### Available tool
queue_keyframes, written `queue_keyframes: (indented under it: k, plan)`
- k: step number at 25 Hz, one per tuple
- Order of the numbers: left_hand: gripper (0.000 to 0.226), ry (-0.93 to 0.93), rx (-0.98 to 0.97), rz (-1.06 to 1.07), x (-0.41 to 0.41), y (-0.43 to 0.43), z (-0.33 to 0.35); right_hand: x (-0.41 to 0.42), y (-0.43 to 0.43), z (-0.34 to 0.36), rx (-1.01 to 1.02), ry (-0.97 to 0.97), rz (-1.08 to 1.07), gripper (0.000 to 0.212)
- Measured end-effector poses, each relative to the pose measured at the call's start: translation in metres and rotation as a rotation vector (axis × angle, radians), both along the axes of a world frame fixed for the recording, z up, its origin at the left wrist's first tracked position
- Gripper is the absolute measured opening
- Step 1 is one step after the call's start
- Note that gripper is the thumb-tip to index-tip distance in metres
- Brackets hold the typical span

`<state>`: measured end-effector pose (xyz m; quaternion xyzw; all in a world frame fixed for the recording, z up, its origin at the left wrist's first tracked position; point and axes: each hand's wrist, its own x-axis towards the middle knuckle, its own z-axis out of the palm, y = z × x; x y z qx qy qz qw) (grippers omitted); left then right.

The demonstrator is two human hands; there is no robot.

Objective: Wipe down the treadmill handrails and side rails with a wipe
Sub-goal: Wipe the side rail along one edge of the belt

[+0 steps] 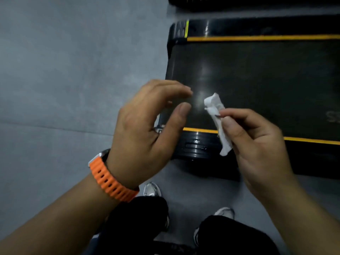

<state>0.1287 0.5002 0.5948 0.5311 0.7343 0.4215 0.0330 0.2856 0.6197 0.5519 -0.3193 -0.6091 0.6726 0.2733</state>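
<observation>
White crumpled paper wipe [211, 103]: pinching it in the right hand [257, 142] above the black treadmill belt [257, 80], holding the left hand [143, 137] open and empty just beside. Probably readying the wipe; next, needing pressing along the black ribbed side rail [198, 145].

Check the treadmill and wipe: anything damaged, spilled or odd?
Nothing stands out. The right hand pinches the crumpled wipe over the belt; the left hand hovers open beside it. The bright patch on the belt looks like glare, not a spill.

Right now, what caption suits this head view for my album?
Right hand pinches a crumpled white wipe over the treadmill belt; open left hand nearby.
</observation>
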Motion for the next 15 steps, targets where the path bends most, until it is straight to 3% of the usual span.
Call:
queue_keyframes:
  k: [5, 8, 12, 15]
  plan:
    - [0.021, -0.004, -0.088, 0.083, -0.043, -0.022, -0.239, -0.037, -0.013, -0.229, 0.030, -0.103, 0.057, 0.017]
    - [0.016, -0.051, -0.137, 0.114, -0.052, -0.018, -0.353, -0.058, -0.016, -0.335, 0.180, -0.246, 0.055, 0.016]
    - [0.026, 0.063, -0.250, 0.115, -0.063, -0.008, -0.459, -0.087, -0.009, -0.430, 0.528, -0.496, 0.100, 0.012]
    - [0.018, 0.086, -0.240, 0.208, -0.072, -0.015, -0.502, -0.107, -0.004, -0.459, 0.807, -0.618, 0.147, 0.014]
